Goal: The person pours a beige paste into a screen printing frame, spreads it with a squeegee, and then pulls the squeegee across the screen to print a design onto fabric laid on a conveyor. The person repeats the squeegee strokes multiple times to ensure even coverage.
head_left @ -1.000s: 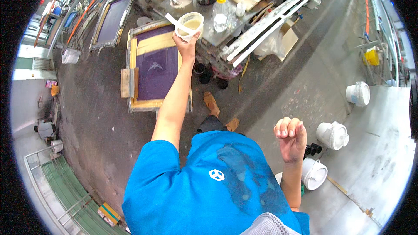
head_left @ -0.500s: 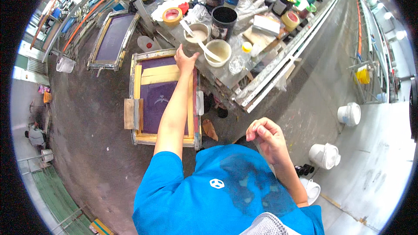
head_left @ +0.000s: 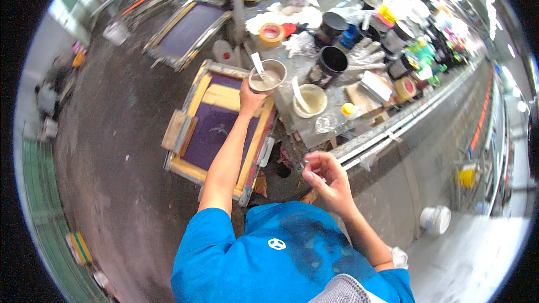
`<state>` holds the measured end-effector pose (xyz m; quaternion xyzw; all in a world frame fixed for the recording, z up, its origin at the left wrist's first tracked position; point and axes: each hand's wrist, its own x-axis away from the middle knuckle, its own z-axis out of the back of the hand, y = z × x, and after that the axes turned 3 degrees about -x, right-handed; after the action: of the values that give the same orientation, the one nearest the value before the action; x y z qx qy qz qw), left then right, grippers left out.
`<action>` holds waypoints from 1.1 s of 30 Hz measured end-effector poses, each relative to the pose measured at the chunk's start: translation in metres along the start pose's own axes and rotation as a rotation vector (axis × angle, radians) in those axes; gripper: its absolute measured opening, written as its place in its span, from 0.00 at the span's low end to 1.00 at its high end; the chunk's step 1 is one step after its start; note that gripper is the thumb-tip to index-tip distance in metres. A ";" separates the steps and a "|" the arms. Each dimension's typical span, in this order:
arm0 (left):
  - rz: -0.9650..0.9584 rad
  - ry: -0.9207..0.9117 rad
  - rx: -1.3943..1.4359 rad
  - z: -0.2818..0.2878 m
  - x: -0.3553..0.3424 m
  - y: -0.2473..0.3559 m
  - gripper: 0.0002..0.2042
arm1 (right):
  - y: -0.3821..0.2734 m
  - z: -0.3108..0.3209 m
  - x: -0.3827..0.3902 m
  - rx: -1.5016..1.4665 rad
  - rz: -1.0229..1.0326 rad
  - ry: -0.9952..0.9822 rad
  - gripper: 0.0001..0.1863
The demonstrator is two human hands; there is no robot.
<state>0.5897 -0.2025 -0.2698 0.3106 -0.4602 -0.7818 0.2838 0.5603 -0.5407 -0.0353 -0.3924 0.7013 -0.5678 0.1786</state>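
Note:
My left hand (head_left: 250, 101) is wrapped round a pale plastic tub (head_left: 282, 73) of greyish-beige paste, at the table's near left corner. A white spatula (head_left: 256, 63) leans in that tub. Just right of it stands a second tub (head_left: 308, 114) of cream-coloured paste with a white stirring stick (head_left: 300, 94) in it. Below my left forearm lies a screen-printing frame (head_left: 192, 171) with purple mesh, yellow tape and a wooden block (head_left: 174, 130) on its left side. My right hand (head_left: 330, 182) hovers before my chest, fingers curled and pinched; whatever they hold cannot be made out.
The table holds black ink tubs (head_left: 329, 66), a tape roll (head_left: 272, 33), grey gloves (head_left: 365, 59) and a clear bottle with yellow cap (head_left: 348, 109). A second framed screen (head_left: 185, 33) leans at the far left. White rails edge the table; a white bucket (head_left: 435, 220) stands right.
My left hand has closed round the beige tub and shifted it slightly toward the screen frame. The view has swung to the right. My right hand stays curled in front of me.

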 end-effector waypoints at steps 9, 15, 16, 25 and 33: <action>0.108 -0.042 0.436 0.117 0.196 0.186 0.43 | -0.038 -0.057 -0.077 0.855 0.606 -0.238 0.32; 0.235 0.002 0.253 0.095 0.327 0.235 0.44 | -0.026 -0.051 -0.040 0.896 0.424 -0.732 0.24; 0.249 -0.002 0.240 0.094 0.334 0.242 0.43 | -0.027 -0.045 -0.032 0.898 0.456 -0.762 0.23; 0.256 0.048 0.362 0.062 0.353 0.265 0.44 | -0.080 0.014 0.042 0.922 0.463 -0.865 0.07; 0.233 0.054 0.373 0.044 0.344 0.248 0.51 | -0.102 0.069 0.063 1.017 0.650 -0.673 0.10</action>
<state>0.3733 -0.5323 -0.1082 0.3232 -0.6219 -0.6364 0.3221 0.6046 -0.6385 0.0524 -0.1847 0.3363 -0.5912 0.7094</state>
